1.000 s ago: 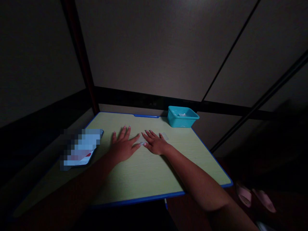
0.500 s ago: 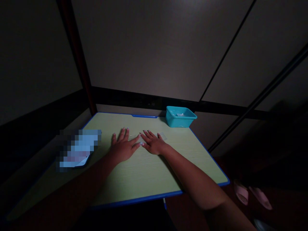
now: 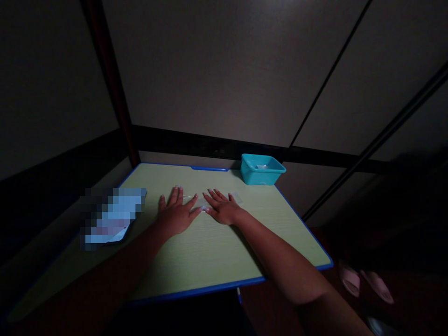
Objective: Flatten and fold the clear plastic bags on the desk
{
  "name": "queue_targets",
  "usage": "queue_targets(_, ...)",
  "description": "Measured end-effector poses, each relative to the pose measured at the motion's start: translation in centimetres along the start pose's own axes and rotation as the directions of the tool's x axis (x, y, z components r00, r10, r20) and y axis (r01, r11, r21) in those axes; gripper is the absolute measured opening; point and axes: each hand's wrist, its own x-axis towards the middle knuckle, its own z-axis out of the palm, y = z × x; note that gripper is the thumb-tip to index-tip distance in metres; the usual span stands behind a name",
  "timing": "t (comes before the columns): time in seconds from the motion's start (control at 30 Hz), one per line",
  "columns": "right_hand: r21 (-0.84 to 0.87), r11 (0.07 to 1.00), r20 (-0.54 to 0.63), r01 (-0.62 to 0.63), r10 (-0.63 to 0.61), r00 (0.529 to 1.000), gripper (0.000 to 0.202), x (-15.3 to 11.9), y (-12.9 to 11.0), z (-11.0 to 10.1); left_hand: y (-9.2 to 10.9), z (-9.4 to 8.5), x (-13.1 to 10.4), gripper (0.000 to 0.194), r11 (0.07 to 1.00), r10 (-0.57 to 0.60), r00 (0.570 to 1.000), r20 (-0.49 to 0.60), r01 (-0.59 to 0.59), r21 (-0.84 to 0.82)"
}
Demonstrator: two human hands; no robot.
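A thin transparent sheet or bag (image 3: 199,202) lies flat on the pale green tabletop (image 3: 206,252), partly hidden under both hands. My left hand (image 3: 176,215) rests palm down on its left part, fingers spread. On its right part lies my right hand (image 3: 223,208), also palm down with the fingers apart. The two thumbs are close to each other near a small shiny crease of the clear material. A corner of it shows beyond my right hand's fingers.
A turquoise basket (image 3: 262,176) with something whitish inside stands at the table's back right corner. A phone-like device (image 3: 119,217), its screen blurred out, lies at the left. The table has a blue edge. Pink slippers (image 3: 350,280) are on the floor at the right.
My left hand has slid a little to the left, away from my right hand, uncovering more of the clear material between them. My right hand has stayed in place.
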Motion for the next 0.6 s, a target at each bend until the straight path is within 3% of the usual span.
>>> queue_targets(0.27,0.0,1.0,0.003,-0.01,0.01,1.0,0.064,-0.1,-0.1,-0.1,-0.3,-0.2,0.0,0.061,0.999,-0.037,0.998,0.049,0.036,0.016)
queue_targets(0.6,-0.005,1.0,-0.001,-0.011,0.011,1.0,0.064,0.0,-0.1,0.0,-1.3,0.3,0.4,0.068,0.995,-0.094,0.995,0.034,0.092,0.044)
